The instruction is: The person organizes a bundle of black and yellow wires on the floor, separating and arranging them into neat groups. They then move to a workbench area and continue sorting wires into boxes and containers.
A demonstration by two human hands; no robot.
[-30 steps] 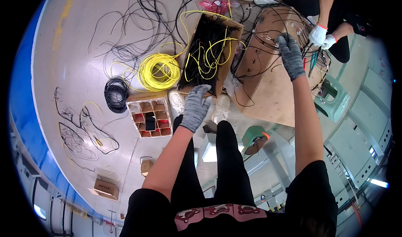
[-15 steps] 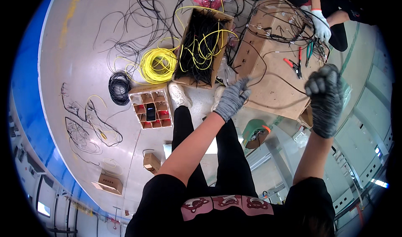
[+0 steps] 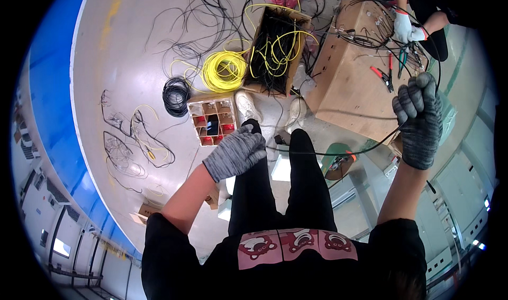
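A thin black cable (image 3: 338, 154) runs in a shallow curve between my hands, above my knees. Its left part is in the closed fingers of my left hand (image 3: 236, 153), in a grey knitted glove. My right hand (image 3: 420, 121), gloved alike, is raised at the right with its fist wrapped round the cable. A short end hangs below the right wrist. Beyond that hand lie red-handled pliers (image 3: 382, 77) and a teal-handled tool (image 3: 402, 61) on a large cardboard box (image 3: 354, 106).
Another person's white-gloved hands (image 3: 405, 29) are at the black cables on the far right of the box. A yellow cable coil (image 3: 224, 71), a black coil (image 3: 175, 96) and a partitioned cardboard box (image 3: 211, 96) sit on the floor, near an open carton (image 3: 296, 51) of black cables.
My left hand has moved left and nearer to my body, and the cable now stretches across to my right hand. The right fist stays raised. The other person's second glove has come into view.
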